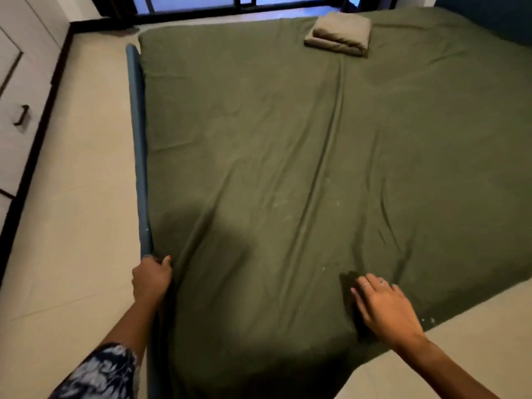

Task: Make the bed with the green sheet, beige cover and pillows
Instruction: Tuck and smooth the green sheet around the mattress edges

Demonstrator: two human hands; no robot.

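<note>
From the head camera, one bed fills the view, and one green sheet lies spread across the whole mattress, creased, with one long ridge running from near the folded bundle down toward the near edge. One folded beige cover sits on the sheet at the far end, right of the middle, well apart from both hands. Two hands are in play: the left hand curls round the sheet's edge at the near left side, just at the end of the blue bed rail, fingers tucked in at the mattress edge; the right hand lies flat on the sheet near the near right edge, fingers straight and spread, pressing the cloth. A patterned sleeve shows on the left arm. Pale floor runs along the left side of the bed up to one white cabinet, and more floor opens at the lower right corner
</note>
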